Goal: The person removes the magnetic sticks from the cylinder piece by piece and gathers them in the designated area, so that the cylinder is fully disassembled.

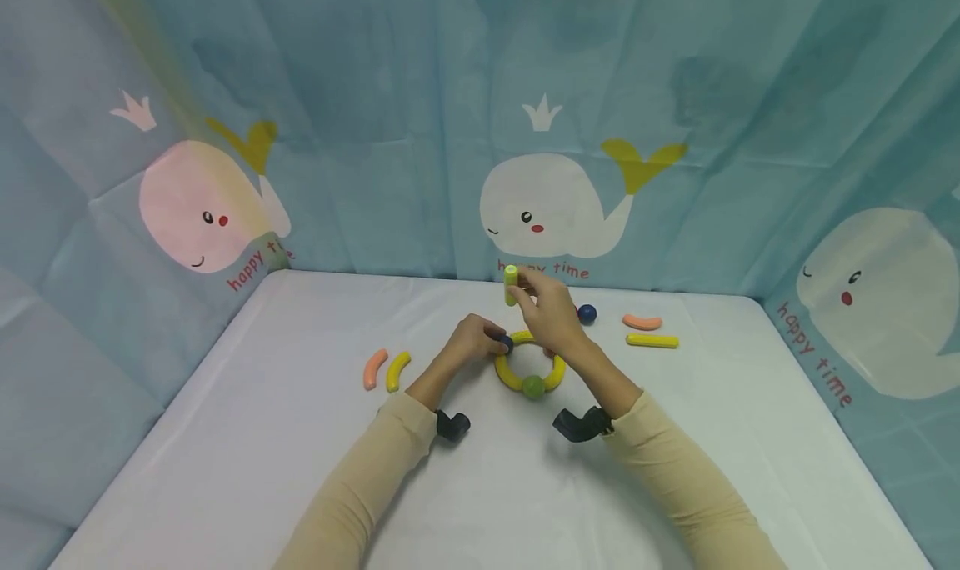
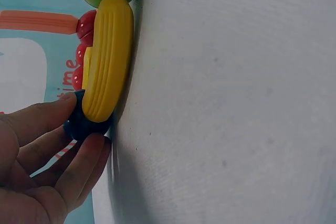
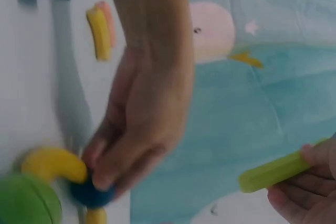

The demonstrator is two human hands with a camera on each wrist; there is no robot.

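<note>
My left hand (image 1: 472, 338) pinches a dark blue ball (image 1: 507, 344) on the left side of a ring of yellow curved rods (image 1: 508, 376). In the left wrist view this ball (image 2: 79, 124) meets the end of a yellow curved rod (image 2: 109, 56). A green ball (image 1: 533, 387) forms the ring's near side, and a red ball (image 1: 549, 352) its right side, partly hidden by my right arm. Above the ring's far side, my right hand (image 1: 551, 310) grips a straight yellow-green rod (image 1: 511, 285), held upright off the table. The right wrist view shows this rod (image 3: 278, 172) between thumb and fingers.
On the white table (image 1: 495, 487), a salmon curved rod (image 1: 374, 369) and a yellow curved rod (image 1: 398, 371) lie left. To the right lie another salmon rod (image 1: 642, 322), a straight yellow rod (image 1: 652, 341) and a blue ball (image 1: 587, 314). A whale-printed curtain (image 1: 375, 212) stands behind.
</note>
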